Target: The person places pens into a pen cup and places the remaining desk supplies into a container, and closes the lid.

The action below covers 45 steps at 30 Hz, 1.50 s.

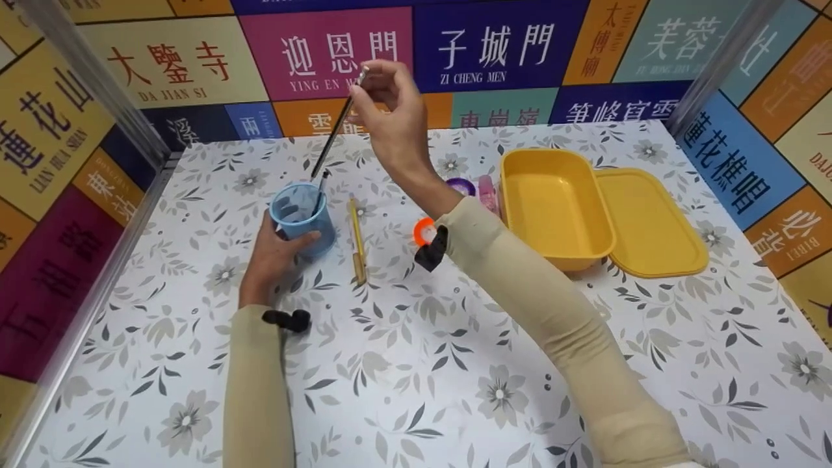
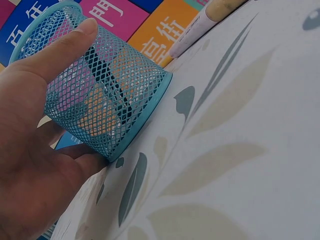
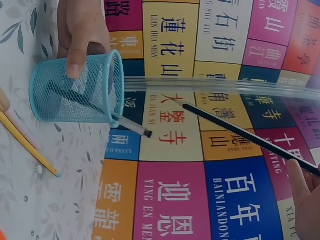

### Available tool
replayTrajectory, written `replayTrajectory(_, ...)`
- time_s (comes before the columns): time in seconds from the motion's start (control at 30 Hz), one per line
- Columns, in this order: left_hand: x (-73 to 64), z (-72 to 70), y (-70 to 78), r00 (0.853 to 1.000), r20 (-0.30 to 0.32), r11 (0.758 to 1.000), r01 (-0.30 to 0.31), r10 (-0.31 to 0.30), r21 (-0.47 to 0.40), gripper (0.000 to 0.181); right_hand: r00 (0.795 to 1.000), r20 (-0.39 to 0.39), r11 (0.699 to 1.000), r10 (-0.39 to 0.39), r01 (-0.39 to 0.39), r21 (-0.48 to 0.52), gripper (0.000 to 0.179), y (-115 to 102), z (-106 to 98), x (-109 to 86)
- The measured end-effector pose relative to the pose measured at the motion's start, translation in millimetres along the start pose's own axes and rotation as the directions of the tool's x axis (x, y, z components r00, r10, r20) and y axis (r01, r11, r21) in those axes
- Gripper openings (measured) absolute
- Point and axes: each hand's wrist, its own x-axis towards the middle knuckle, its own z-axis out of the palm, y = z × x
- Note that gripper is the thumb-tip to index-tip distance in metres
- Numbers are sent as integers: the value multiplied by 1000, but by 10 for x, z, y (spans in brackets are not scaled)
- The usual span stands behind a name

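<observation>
A light blue mesh pen cup [image 1: 315, 240] stands on the table at the left, gripped round its side by my left hand [image 1: 266, 263]. In the left wrist view, the thumb lies across the mesh of the cup [image 2: 120, 95]. Inside leans a pen with a clear barrel and dark end [image 3: 135, 127]. My right hand [image 1: 402, 127], raised above and beyond the cup, pinches a black pencil [image 1: 333, 140] near its upper end. The pencil slants down toward the cup's rim; the right wrist view shows its pale sharpened tip [image 3: 175, 100] outside the cup.
Yellow writing tools [image 1: 357, 244] lie right of the cup. Farther right are an orange ring [image 1: 419, 227], a purple ring [image 1: 461, 185] and a pink item [image 1: 487, 195]. A yellow box [image 1: 556, 252] stands beside its lid [image 1: 656, 221]. Printed panels [image 1: 338, 52] wall the table.
</observation>
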Motion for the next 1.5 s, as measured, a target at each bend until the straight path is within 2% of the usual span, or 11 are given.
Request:
replayTrajectory(0.17, 3, -12, 8, 1000, 5, 1000, 7, -7, 8, 107, 999, 8, 999, 41, -41, -16, 28, 165, 92, -64)
replayTrajectory(0.4, 15, -3, 28, 1000, 3, 1000, 21, -21, -4, 107, 999, 38, 999, 37, -36, -36, 30, 510, 147, -71)
replayTrajectory(0.7, 5, 8, 4, 1000, -15, 1000, 18, -18, -20, 107, 997, 72, 997, 41, -36, -62, 31, 771, 222, -255)
replayTrajectory(0.87, 3, 19, -6, 999, -19, 999, 35, -35, -17, 107, 996, 85, 996, 26, -18, -88, 29, 937, 263, -346)
replayTrajectory(1.2, 9, -1, 8, 998, -5, 998, 68, -68, -15, 108, 993, 95, 991, 62, -50, -121, 28, 1187, 296, -501)
replayTrajectory(1.5, -3, -10, -14, 1000, 5, 1000, 7, -6, -19, 106, 989, 122, 988, 87, -69, -140, 30, 1271, 292, -545)
